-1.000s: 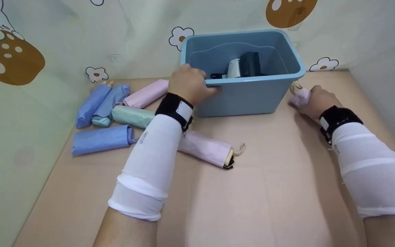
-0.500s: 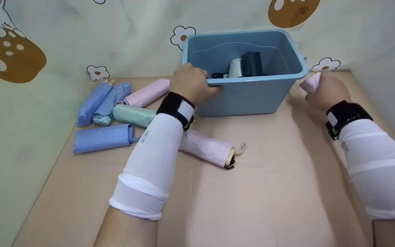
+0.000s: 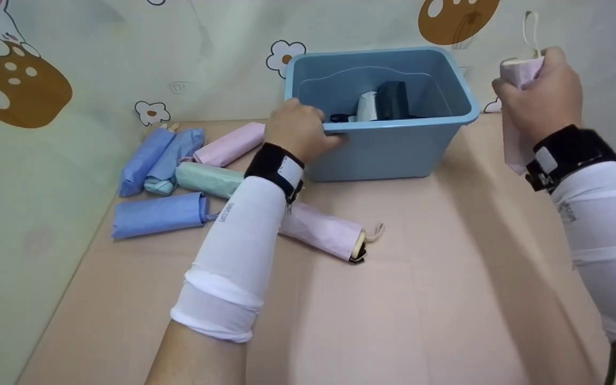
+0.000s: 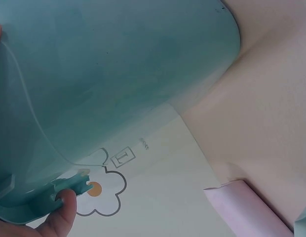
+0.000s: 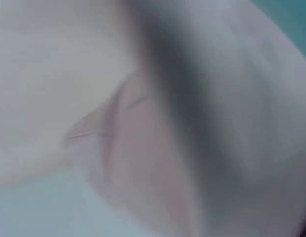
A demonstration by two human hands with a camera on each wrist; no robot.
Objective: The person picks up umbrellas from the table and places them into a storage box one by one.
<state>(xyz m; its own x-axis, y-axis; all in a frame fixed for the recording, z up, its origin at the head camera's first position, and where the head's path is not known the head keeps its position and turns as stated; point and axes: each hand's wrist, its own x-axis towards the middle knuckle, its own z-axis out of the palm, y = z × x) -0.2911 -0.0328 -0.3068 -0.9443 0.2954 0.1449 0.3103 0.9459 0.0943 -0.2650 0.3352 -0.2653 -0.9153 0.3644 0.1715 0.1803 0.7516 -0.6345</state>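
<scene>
My left hand (image 3: 298,131) grips the near left part of the rim of a light blue plastic bin (image 3: 380,152). Fingers (image 4: 66,212) curl over that rim in the left wrist view. Up in the air to the right of the bin, my right hand (image 3: 548,99) holds a pale pink folding umbrella (image 3: 515,144) nearly upright, its cord loop at the top. That umbrella's pink cover fills much of the blurred right wrist view. Inside the bin stand a dark cylindrical thing (image 3: 392,100) and a white one (image 3: 366,107), partly hidden by the near wall.
On the tan tabletop at left lie several folding umbrellas: blue (image 3: 158,216), green (image 3: 209,180) and pink (image 3: 230,145). Another pale pink one (image 3: 324,231) lies partly beneath my left forearm. A wall covering with flower prints (image 3: 152,113) rises behind the bin.
My right hand has lifted the pink umbrella from beside the bin, up and to the right, turning it upright with the loop on top. My left hand stays on the rim.
</scene>
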